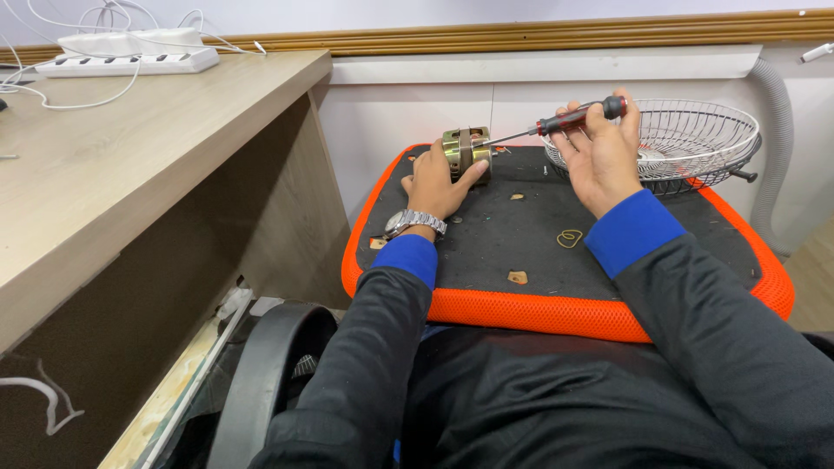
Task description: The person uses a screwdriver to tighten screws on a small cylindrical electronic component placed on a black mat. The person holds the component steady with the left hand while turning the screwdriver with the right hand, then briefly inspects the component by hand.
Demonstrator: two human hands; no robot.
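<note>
A brass-coloured motor is gripped by the left hand, its lower part hidden; a screwdriver is clasped by the right hand, its tip obscured at the motor.

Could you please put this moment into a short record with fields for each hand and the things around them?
left hand: steadies a brass-coloured motor on the black cushion with orange rim
right hand: grips a red-and-black screwdriver, tip at the motor
behind right hand: wire fan guard
on cushion: rubber band, small scraps
left side: wooden desk with power strip
</note>
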